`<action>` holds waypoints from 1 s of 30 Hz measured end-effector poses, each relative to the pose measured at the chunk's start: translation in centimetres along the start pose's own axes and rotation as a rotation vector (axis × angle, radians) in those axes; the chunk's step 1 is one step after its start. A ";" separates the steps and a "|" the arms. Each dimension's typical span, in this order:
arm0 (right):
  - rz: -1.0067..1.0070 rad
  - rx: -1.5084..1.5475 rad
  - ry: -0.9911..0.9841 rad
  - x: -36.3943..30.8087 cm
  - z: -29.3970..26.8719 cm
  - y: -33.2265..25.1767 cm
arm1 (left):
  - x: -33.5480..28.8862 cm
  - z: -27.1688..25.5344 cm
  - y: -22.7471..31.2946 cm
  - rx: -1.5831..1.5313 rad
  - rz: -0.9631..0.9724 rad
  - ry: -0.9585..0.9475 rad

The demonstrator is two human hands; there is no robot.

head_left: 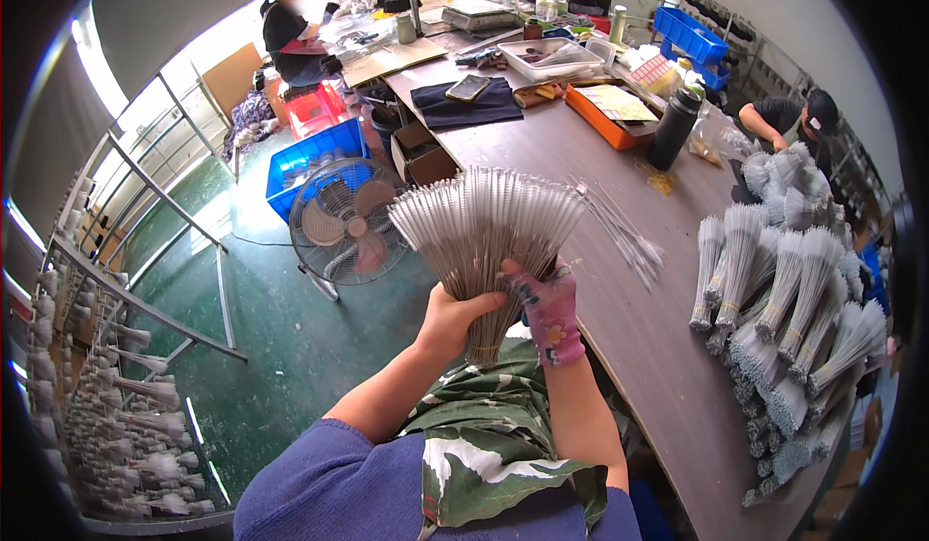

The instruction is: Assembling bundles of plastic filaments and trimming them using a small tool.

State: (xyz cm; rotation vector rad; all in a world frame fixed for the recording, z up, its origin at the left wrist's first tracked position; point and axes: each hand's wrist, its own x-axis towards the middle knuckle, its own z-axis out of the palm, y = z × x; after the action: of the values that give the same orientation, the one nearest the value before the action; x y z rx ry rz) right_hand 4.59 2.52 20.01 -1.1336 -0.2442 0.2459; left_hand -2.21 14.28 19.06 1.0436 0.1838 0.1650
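In front of my body fans out a thick bundle of thin wire brushes (484, 226), their white bristle ends up and spread wide. Near its lower end a yellowish band is wrapped around the wire stems. My left hand (453, 318) is closed on the stems from the left, thumb across the front. From the right my right hand (548, 311), in a pink flowered fingerless glove, grips the same bundle. A few loose wire brushes (624, 236) lie on the table just beyond. Many tied brush bundles (774, 280) are piled on the table at the right.
The long table (619, 343) carries a black bottle (674, 127), an orange tray (612, 115), a dark cloth with a phone (468, 88) and a white bin (550, 60). A floor fan (350, 222) and blue crate (319, 164) stand left. One person sits far left, another bends at right.
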 end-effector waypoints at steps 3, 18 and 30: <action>0.056 0.134 0.090 0.2 0.1 -0.1 | -0.1 0.2 0.5 -0.003 0.106 0.082; 0.125 0.092 -0.064 -0.1 1.6 -0.9 | -0.9 -1.0 2.2 0.098 0.282 0.138; 0.060 -0.030 0.046 -3.8 -5.2 -2.4 | 2.4 -0.5 -2.9 0.361 0.092 -0.317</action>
State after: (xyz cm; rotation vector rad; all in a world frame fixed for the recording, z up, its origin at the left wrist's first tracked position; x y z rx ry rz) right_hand 2.79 -4.11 19.89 -1.1762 -0.1740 0.2703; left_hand 0.18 13.86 16.12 1.4226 -0.1276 0.0470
